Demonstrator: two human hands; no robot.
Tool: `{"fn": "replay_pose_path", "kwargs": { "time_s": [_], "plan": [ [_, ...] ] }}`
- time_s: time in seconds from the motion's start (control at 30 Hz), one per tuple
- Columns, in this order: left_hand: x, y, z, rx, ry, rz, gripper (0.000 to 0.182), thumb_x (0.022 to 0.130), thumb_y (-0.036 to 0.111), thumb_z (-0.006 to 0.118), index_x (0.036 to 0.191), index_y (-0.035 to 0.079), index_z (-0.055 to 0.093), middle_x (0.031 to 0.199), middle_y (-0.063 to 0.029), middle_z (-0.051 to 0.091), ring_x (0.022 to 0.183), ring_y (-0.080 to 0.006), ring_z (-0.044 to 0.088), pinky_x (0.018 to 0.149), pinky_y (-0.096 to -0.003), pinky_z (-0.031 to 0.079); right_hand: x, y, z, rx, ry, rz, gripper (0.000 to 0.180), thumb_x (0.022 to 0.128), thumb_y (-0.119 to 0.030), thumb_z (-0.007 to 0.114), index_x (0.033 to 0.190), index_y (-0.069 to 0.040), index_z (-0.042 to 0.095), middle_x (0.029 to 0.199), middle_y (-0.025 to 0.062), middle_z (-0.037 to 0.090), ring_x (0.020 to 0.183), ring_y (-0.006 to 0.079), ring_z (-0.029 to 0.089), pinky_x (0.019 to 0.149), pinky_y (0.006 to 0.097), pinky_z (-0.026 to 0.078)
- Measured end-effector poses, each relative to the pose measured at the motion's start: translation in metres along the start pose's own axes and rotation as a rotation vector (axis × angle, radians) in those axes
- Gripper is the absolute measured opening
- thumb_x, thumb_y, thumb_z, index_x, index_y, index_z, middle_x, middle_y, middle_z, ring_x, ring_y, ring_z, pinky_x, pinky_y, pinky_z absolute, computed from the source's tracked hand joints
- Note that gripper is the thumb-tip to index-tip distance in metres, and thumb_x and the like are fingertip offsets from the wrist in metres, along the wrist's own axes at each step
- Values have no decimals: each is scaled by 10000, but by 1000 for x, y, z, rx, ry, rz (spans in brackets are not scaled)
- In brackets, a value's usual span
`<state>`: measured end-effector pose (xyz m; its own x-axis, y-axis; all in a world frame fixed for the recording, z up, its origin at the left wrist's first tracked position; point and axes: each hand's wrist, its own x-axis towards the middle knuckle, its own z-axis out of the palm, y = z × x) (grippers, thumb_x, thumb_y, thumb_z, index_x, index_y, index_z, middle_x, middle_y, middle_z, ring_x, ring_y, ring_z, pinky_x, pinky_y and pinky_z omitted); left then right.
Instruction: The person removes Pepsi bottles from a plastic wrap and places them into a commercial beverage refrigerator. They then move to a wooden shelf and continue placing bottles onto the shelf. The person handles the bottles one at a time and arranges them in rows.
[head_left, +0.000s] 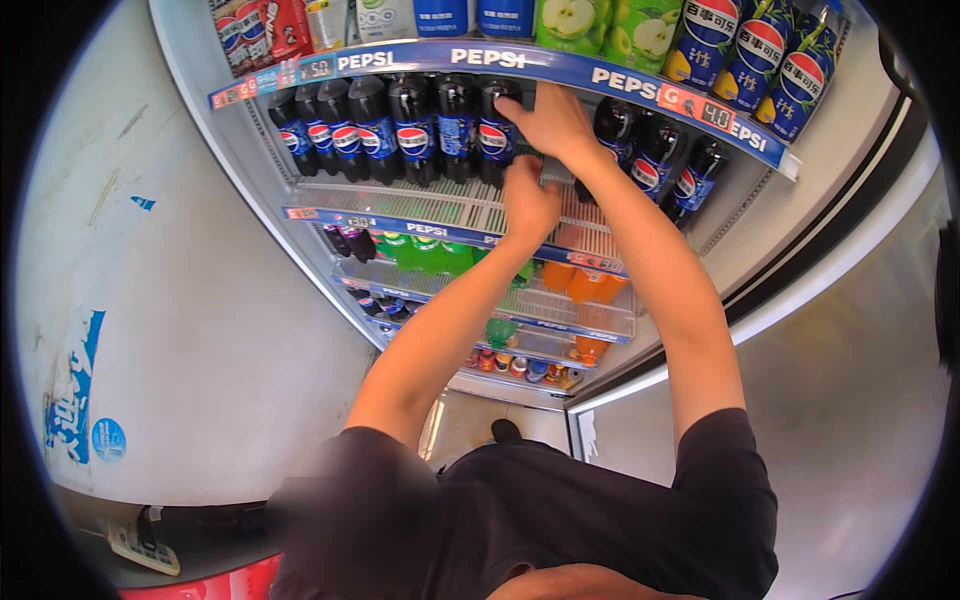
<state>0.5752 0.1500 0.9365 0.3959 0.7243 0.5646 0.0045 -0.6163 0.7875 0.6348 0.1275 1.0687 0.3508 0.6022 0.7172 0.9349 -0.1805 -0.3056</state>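
Observation:
Both my hands are inside an open drinks cooler, at a wire shelf (457, 196) of dark Pepsi bottles. My right hand (553, 120) reaches up under the shelf above, its thumb near the neck of a Pepsi bottle (493, 139); its other fingers are partly hidden. Lower down, my left hand (531, 201) has curled fingers near the base of that same bottle. Whether either hand grips it cannot be made out. More bottles stand upright in a row to the left, such as a Pepsi bottle (415, 139), and others stand right of my right forearm, including a Pepsi bottle (652, 169).
Overhead, a shelf edge strip (420, 58) carries cans, including green apple-pictured cans (574, 26) and blue Pepsi cans (801, 79). Lower shelves hold green bottles (427, 253) and orange bottles (585, 281). A cooler door (832, 360) stands at right, a pale panel (202, 300) at left.

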Motion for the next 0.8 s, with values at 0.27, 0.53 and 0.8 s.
{"fn": "replay_pose_path", "kwargs": {
  "time_s": [0.27,0.53,0.8],
  "plan": [
    [39,-26,-69,215,262,-147,660,828,131,675,1354,-110,357,1273,-294,482,1143,-457,477,997,-491,401,45,7,35,262,-40,-29,447,890,-349,676,1246,-86,612,1192,179,652,1127,363,607,934,434,477],
    [46,-29,-42,441,291,-151,801,779,191,755,1363,-123,305,1255,-288,394,1071,-438,461,914,-470,444,7,19,-13,-6,91,-30,352,889,-278,695,1088,7,642,994,207,668,895,370,639,813,440,487],
    [69,-43,-21,535,205,-203,643,788,262,770,1231,-45,418,1166,-193,547,1058,-405,557,877,-475,497,-14,15,-23,-156,124,-163,566,814,-202,751,1247,60,497,1202,294,568,1111,471,535,957,488,442]
  ]
}}
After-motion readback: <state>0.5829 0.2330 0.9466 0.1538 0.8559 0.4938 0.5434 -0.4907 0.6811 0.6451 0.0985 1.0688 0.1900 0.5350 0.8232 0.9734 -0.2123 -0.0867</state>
